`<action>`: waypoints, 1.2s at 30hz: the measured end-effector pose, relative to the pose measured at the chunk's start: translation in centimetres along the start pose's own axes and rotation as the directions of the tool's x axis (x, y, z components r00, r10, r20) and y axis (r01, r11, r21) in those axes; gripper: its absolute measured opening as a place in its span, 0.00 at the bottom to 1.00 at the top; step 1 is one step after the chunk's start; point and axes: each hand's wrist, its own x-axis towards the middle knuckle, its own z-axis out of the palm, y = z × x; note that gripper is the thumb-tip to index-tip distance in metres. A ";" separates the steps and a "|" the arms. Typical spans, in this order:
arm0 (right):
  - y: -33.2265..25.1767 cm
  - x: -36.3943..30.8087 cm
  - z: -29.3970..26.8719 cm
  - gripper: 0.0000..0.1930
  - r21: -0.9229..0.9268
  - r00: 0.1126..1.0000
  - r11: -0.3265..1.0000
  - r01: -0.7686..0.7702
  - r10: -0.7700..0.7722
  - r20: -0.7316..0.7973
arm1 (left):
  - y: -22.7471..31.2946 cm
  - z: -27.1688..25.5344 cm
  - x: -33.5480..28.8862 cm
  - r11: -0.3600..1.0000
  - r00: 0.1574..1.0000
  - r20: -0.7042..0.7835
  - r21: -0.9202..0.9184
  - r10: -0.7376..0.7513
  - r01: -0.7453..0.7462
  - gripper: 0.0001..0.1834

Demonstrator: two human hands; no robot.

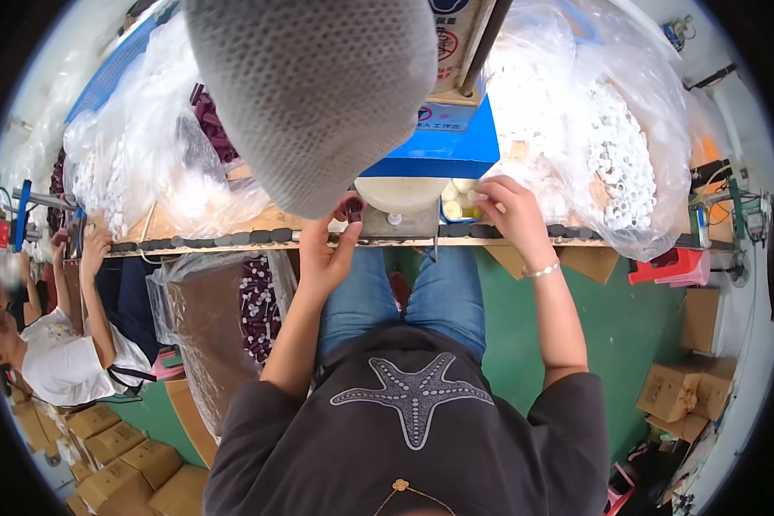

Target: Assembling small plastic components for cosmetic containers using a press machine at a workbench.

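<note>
My left hand (325,256) is closed round a small dark maroon tube (354,209), held upright at the table's front edge. To its right is the metal base (411,225) of a blue machine (445,144), with a small white piece (395,218) standing on it. Beside the base sits a small container of pale yellowish round pieces (452,209). My right hand (516,213) is over that container's right side, thumb and fingers pinched together; whatever lies between the fingertips is too small to name.
Clear bags of small white caps (621,163) lie on the table at right, more bags (133,163) at left near maroon parts (212,125). A lined box (261,310) below holds maroon pieces. Grey knitted fabric (318,95) blocks the upper middle. At left another person (77,361) works.
</note>
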 end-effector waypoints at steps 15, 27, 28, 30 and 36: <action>-1.8 -1.2 1.6 0.10 0.642 0.913 0.755 -0.131 0.344 -0.219 | -0.5 3.1 0.8 0.961 0.964 0.229 0.266 -0.136 0.073 0.20; -7.0 0.3 7.0 0.19 0.931 0.937 0.364 0.010 0.321 -0.136 | -0.7 4.2 0.9 0.995 0.998 0.047 0.086 -0.047 0.043 0.18; -6.8 0.5 7.3 0.19 0.946 0.936 0.323 0.023 0.326 -0.134 | -0.9 3.9 1.0 0.995 0.998 0.047 0.086 -0.049 0.045 0.18; -6.5 0.7 7.4 0.19 0.959 0.935 0.283 0.032 0.331 -0.129 | -0.9 3.2 1.5 0.998 0.989 0.148 0.067 -0.028 0.019 0.17; -6.7 1.1 7.3 0.19 0.959 0.947 0.281 -0.023 0.315 -0.069 | -1.5 2.7 1.6 0.974 0.970 0.231 0.190 0.077 -0.122 0.17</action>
